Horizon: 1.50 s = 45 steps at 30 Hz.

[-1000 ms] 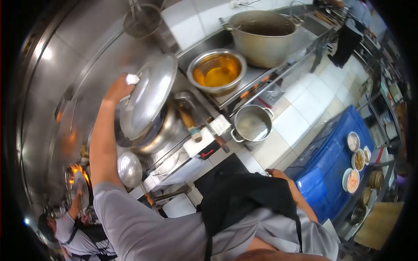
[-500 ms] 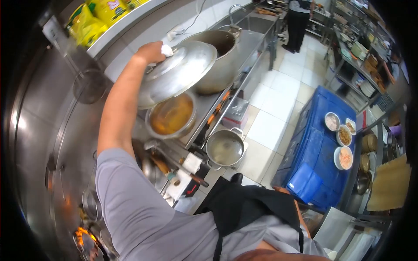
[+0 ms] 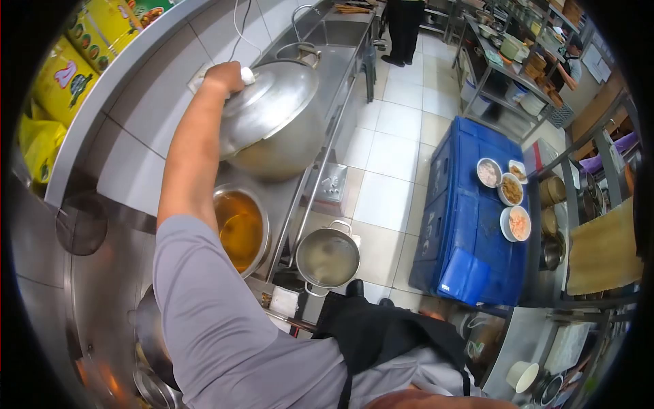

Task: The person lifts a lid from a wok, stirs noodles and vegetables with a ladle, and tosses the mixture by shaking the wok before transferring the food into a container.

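My left hand [image 3: 225, 78] is closed around the handle of a large round metal pot lid [image 3: 269, 102], with a bit of white cloth [image 3: 247, 76] in its grip. Beneath the lid stands a tall stockpot [image 3: 289, 151]; the lid now covers nearly all of its mouth. Close by my forearm, a metal bowl [image 3: 265, 235] holds amber liquid. Only a sliver of my right hand [image 3: 432, 315] shows beside the black apron, its fingers hidden.
A two-handled pot [image 3: 328, 258] of cloudy liquid sits low by my feet. Bowls of food [image 3: 511, 189] rest on a big blue chest [image 3: 436, 225] at right. Another person [image 3: 400, 31] stands on the tiled floor near the sink [image 3: 340, 33]. Yellow packages [image 3: 61, 78] line the shelf at left.
The lid has come down from a tilted position over the bowl onto the stockpot, covering its opening. My view has shifted toward the left and forward.
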{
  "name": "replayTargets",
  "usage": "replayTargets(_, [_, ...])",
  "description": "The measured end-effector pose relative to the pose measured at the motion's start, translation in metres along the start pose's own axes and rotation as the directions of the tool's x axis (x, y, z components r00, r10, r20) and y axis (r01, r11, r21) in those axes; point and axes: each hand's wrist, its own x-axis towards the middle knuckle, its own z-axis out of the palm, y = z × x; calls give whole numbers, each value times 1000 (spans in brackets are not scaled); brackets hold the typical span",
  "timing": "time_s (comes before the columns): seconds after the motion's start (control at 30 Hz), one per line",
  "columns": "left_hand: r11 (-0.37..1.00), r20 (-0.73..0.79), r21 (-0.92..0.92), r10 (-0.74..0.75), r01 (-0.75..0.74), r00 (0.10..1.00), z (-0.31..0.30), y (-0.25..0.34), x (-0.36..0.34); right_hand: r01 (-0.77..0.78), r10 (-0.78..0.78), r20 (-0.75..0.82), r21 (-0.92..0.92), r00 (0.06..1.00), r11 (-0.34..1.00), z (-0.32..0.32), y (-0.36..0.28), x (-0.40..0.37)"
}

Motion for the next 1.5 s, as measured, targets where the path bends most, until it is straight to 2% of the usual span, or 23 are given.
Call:
replayTargets(0.3, [980, -58, -141, -147, 137, 987, 43, 2, 40, -26, 26, -21, 13, 999, 1000, 5, 6, -7])
replayTargets(0.4, [961, -197, -256, -160, 107, 967, 54, -9, 35, 0, -1, -33, -7, 999, 1000, 3, 17, -2])
replayTargets(0.5, [890, -412, -452, -272, 64, 870, 42, -21, 15, -11, 10, -31, -25, 999, 1000, -9, 12, 0])
replayTargets(0.57, [800, -587, -596, -372, -74, 719, 27, -15, -23, 16, -19, -60, -44, 998, 999, -24, -11, -4])
replayTargets(0.63, [385, -468, -870, -445, -309, 763, 11, 7, -87, 100, -104, -57, -67, 993, 993, -37, -23, 1])
replayTargets(0.67, [90, -237, -970, -537, -224, 810, 7, 35, -138, 172, -175, -42, -76, 984, 982, -41, -23, 11])
replayTargets(0.7, [-158, -167, -951, -462, -266, 871, 12, 59, -193, 245, -247, -16, -84, 969, 966, -43, -26, 19])
replayTargets(0.73, [-174, 6, -982, -443, -79, 896, 18, 79, -243, 317, -318, -16, -70, 948, 946, -44, -29, 27])
replayTargets(0.77, [-439, 158, -896, -466, -72, 871, 23, 110, -301, 386, -387, -20, -52, 922, 921, -45, -34, 35])
replayTargets(0.8, [-525, 128, -847, -347, -80, 929, 65, 128, -337, 451, -452, -32, -29, 892, 892, -44, -41, 43])
replayTargets(0.83, [-612, 204, -790, -301, -24, 931, 83, 151, -385, 524, -525, 9, -74, 851, 848, -46, -55, 47])
replayTargets(0.87, [-619, 293, -781, -242, 85, 925, 108, 168, -427, 592, -590, 53, -112, 806, 798, -47, -70, 49])
replayTargets(0.9, [-691, 347, -714, -217, 107, 912, 123, 186, -471, 656, -649, 96, -142, 755, 742, -45, -85, 51])
replayTargets(0.93, [-760, 418, -633, -177, 146, 891, 134, 196, -512, 669, -649, 162, -188, 744, 719, -39, -102, 55])
replayTargets(0.97, [-821, 478, -541, -122, 182, 870, 144, 204, -553, 738, -712, 194, -181, 675, 650, -31, -120, 58])
replayTargets(1.03, [-954, 645, -286, -125, 87, 754, 166, 216, -652, 861, -820, 263, -151, 508, 485, 4, -161, 58])
replayTargets(1.1, [-961, 652, -274, -219, -43, 726, 176, 222, -707, 904, -865, 262, -97, 427, 417, 43, -187, 66])
replayTargets(1.17, [-938, 671, -330, -312, -105, 673, 173, 222, -741, 959, -928, 248, -9, 277, 283, 87, -212, 73])
replayTargets(1.27, [-910, 707, -368, -406, -189, 579, 173, 217, -777, 982, -944, 275, -102, 182, 160, 148, -244, 77])
replayTargets(1.37, [-887, 672, -352, -462, -299, 579, 165, 205, -803, 910, -814, 408, -162, 414, 381, 196, -272, 74])
replayTargets(1.4, [-892, 686, -333, -452, -306, 570, 164, 199, -812, 910, -822, 394, -117, 411, 398, 209, -279, 72])
replayTargets(1.5, [-892, 705, -293, -445, -345, 553, 169, 177, -842, 919, -880, 314, -284, 357, 272, 249, -288, 103])
